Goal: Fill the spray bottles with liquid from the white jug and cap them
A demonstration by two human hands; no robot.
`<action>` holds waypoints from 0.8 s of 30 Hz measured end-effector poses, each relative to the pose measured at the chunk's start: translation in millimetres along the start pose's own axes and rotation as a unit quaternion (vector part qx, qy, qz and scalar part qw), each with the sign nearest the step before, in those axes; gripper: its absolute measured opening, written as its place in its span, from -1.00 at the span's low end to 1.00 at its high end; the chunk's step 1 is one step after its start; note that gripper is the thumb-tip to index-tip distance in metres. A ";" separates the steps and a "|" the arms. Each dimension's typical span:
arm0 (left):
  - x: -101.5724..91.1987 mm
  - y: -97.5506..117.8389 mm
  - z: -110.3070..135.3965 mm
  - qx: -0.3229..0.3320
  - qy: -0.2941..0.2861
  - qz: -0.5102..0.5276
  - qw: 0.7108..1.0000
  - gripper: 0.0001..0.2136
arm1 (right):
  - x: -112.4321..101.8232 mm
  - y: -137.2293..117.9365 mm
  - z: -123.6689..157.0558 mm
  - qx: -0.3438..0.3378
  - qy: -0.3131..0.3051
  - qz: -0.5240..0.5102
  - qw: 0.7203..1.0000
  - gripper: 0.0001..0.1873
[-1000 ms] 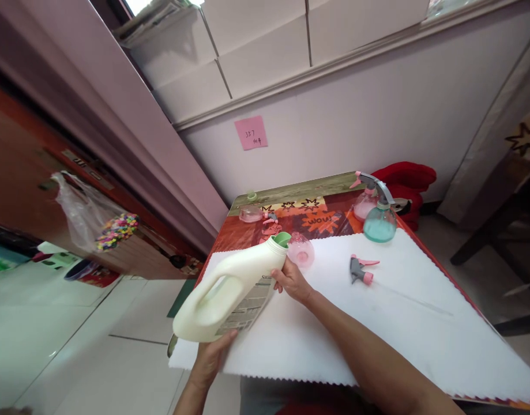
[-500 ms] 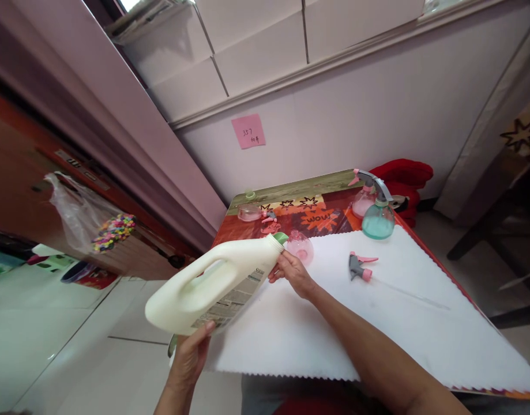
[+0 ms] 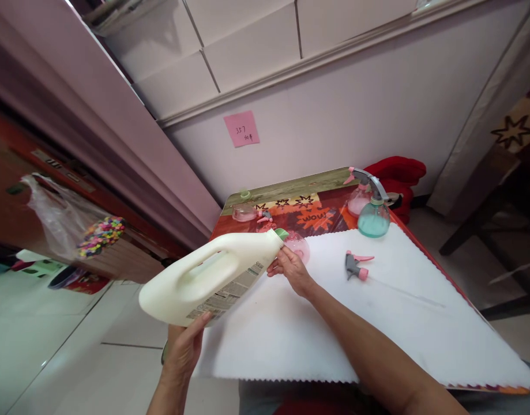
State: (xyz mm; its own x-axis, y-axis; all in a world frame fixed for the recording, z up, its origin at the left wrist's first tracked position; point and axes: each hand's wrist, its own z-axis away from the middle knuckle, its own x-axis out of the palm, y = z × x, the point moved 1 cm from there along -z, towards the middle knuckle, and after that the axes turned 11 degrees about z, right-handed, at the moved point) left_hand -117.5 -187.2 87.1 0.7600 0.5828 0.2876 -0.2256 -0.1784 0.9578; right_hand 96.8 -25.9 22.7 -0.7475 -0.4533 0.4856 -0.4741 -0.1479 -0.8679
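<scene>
A large white plastic jug point(image 3: 208, 274) with a moulded handle and printed label lies tilted, its green spout point(image 3: 282, 233) pointing right. My left hand point(image 3: 189, 340) holds the jug's bottom end, thumb on the label side. Fingers of my right hand point(image 3: 293, 271) grip it just under the neck. Right at the spout stands a clear pink spray bottle point(image 3: 300, 246) without its trigger top, partly hidden by the jug. I cannot see liquid flowing. Right of it, a grey and pink spray trigger point(image 3: 355, 266) with a long clear tube lies on the white cloth point(image 3: 256, 351).
At the table's far right stand a teal-filled spray bottle point(image 3: 374, 219) and a pink one point(image 3: 357, 202). Another pink spray bottle point(image 3: 244, 213) lies at the far left near a green cap point(image 3: 245, 195). A red plush item point(image 3: 398, 178) sits beyond the table's right edge.
The jug's bottom end has risen slightly, and its spout now overlaps the pink bottle's mouth. The whole view has shifted a little; both hands keep their hold.
</scene>
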 end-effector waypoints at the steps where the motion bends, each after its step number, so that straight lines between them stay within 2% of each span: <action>1: 2.1 1.7 -0.5 0.001 -0.001 -0.003 1.000 -0.24 | -0.1 -0.2 -0.3 0.001 0.001 -0.003 1.000 -0.44; 9: 13.6 15.6 0.3 0.002 0.017 -0.024 1.000 -0.22 | -0.1 2.9 -1.3 0.010 0.002 -0.012 1.000 -0.44; 18: 11.6 19.8 -3.9 0.008 0.020 -0.040 0.999 -0.22 | -1.1 3.5 -1.7 0.021 -0.001 -0.018 1.000 -0.43; 24: 12.1 19.9 -6.9 0.014 0.016 -0.041 0.999 -0.22 | -3.6 5.5 -3.8 0.015 -0.009 -0.028 0.999 -0.50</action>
State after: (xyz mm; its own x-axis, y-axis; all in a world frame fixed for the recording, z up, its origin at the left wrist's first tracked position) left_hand -117.0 -178.3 109.7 0.7556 0.6208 0.2089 -0.1460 -0.1514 0.9776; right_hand 95.1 -21.7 16.6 -0.7115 -0.4593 0.5318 -0.5002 -0.2005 -0.8424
